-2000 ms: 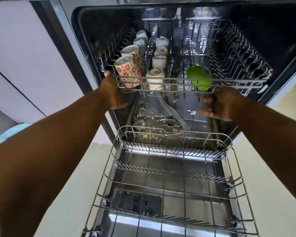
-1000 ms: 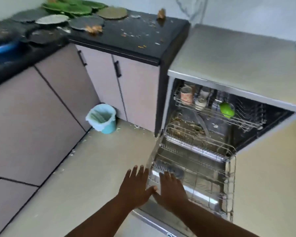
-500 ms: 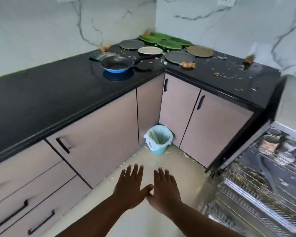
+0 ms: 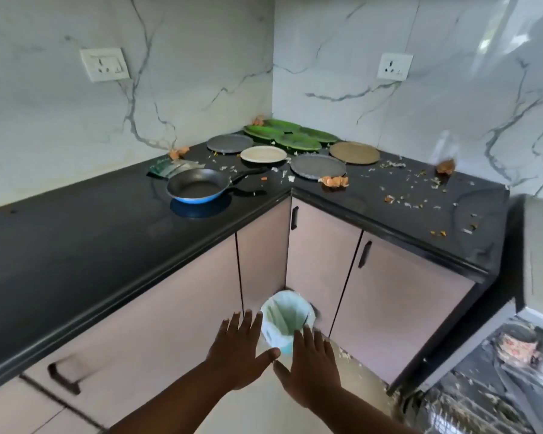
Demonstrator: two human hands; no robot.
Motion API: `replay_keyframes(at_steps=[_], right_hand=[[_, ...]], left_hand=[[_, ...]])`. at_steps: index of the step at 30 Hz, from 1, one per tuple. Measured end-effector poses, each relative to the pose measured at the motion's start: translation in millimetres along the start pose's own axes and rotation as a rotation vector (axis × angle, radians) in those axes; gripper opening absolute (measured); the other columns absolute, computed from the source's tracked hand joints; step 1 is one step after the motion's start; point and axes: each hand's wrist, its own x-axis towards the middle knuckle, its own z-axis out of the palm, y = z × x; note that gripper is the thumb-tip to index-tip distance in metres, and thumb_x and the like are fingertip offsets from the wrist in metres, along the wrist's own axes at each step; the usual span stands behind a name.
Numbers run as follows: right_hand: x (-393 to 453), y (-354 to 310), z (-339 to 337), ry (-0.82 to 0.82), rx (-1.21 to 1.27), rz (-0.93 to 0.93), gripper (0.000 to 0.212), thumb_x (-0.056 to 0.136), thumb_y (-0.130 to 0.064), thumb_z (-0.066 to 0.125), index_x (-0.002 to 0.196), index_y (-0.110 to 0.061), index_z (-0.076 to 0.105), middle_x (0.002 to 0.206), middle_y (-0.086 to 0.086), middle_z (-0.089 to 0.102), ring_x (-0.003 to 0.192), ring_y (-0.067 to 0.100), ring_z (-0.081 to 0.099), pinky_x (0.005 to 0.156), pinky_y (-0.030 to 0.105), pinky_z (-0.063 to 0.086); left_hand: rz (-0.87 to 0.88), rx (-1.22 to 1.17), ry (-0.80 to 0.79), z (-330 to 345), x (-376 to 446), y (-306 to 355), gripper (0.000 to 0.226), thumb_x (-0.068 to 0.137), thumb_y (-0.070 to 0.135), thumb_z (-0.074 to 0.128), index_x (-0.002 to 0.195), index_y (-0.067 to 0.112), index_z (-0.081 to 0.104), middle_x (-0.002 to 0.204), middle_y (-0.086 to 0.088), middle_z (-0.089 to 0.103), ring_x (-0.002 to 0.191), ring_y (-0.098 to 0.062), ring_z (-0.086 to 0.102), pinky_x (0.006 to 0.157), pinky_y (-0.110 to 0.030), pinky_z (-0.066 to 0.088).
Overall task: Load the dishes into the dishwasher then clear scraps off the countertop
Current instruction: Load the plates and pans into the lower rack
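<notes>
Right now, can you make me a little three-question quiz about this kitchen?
1. True or false: the frying pan is full of food.
2. Where is the bin? A on the countertop, B on the floor by the cabinets, C inside the dishwasher.
3. What colour are the plates nearest the corner?

Key: 1 false, it looks empty. 2 B. 3 green.
</notes>
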Motion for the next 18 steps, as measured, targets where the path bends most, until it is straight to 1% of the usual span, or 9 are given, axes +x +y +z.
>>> replay_keyframes(at_steps=[2,3,5,6,8,10,13,16,18], right_hand=[[31,11,-22,-0.02,0.026,-0.01,0.083,0.069,-0.068,0.032,0.115,-0.007,0.065,0.12,0.016,0.066,0.108,0.038,0.064,0.086,0.047,0.054],[47,17,-38,-0.01,0.032,-0.025,0.083,0.071,-0.067,0.031,0.116,-0.007,0.066,0.122,0.016,0.065,0.11,0.038,0.064,0.087,0.048,0.053],[79,27,-74,0.043,0.032,-0.084,0.095,0.077,-0.071,0.012,0.143,-0.009,0.041,0.152,0.017,0.036,0.139,0.04,0.034,0.112,0.05,0.029],[93,33,-88,0.035,0.042,-0.099,0.105,0.072,-0.077,-0.002,0.151,-0.013,0.022,0.16,0.012,0.016,0.147,0.035,0.013,0.118,0.047,0.012],[121,45,-112,0.05,0.054,-0.075,0.119,0.055,-0.08,-0.018,0.154,-0.018,0.006,0.163,0.006,-0.002,0.149,0.03,-0.005,0.119,0.044,-0.002],[149,57,-127,0.089,0.048,-0.042,0.105,0.07,-0.078,-0.01,0.154,-0.018,0.004,0.162,0.006,-0.004,0.149,0.029,-0.008,0.118,0.044,-0.003],[181,72,-141,0.098,0.053,0.014,0.086,0.09,-0.071,0.02,0.155,-0.016,0.004,0.162,0.008,-0.004,0.149,0.03,-0.007,0.119,0.044,-0.001],[207,84,-158,0.127,0.086,0.056,0.108,0.068,-0.082,-0.006,0.154,-0.018,0.006,0.163,0.006,-0.001,0.149,0.028,-0.004,0.119,0.043,0.002],[228,92,-173,0.158,0.113,0.095,0.12,0.053,-0.083,-0.012,0.154,-0.019,0.009,0.163,0.004,0.002,0.149,0.026,-0.003,0.119,0.041,0.003]], left_hand=[[-0.025,0.002,0.02,-23,34,3,0.119,0.053,0.083,-0.019,0.154,0.02,-0.008,0.161,-0.007,-0.009,0.148,-0.029,-0.008,0.117,-0.042,-0.006],[-0.042,0.0,0.037,-35,50,8,0.117,0.054,0.082,-0.016,0.154,0.021,-0.008,0.161,-0.006,-0.009,0.148,-0.029,-0.008,0.117,-0.041,-0.007],[-0.062,-0.004,0.072,-60,85,19,0.115,0.055,0.082,-0.014,0.154,0.022,-0.008,0.161,-0.004,-0.011,0.148,-0.028,-0.01,0.114,-0.039,-0.011],[-0.06,-0.003,0.079,-70,99,25,0.115,0.055,0.082,-0.014,0.154,0.023,-0.008,0.161,-0.004,-0.012,0.148,-0.028,-0.011,0.112,-0.038,-0.012],[-0.06,-0.016,0.092,-88,128,36,0.115,0.055,0.082,-0.013,0.154,0.022,-0.008,0.161,-0.004,-0.012,0.148,-0.028,-0.011,0.113,-0.039,-0.012],[-0.064,-0.049,0.088,-102,151,44,0.114,0.057,0.082,-0.011,0.154,0.022,-0.007,0.161,-0.005,-0.012,0.148,-0.029,-0.011,0.117,-0.042,-0.008],[-0.062,-0.084,0.091,-117,180,47,0.12,0.053,0.085,-0.013,0.154,0.02,-0.006,0.161,-0.006,-0.01,0.148,-0.028,-0.009,0.118,-0.043,-0.005],[-0.084,-0.13,0.084,-133,214,41,0.13,0.043,0.088,-0.02,0.154,0.021,-0.006,0.162,-0.006,-0.009,0.148,-0.028,-0.008,0.118,-0.043,-0.004],[-0.101,-0.21,0.095,-147,240,38,0.125,0.047,0.086,-0.015,0.154,0.021,-0.006,0.162,-0.005,-0.009,0.148,-0.026,-0.009,0.118,-0.043,-0.004]])
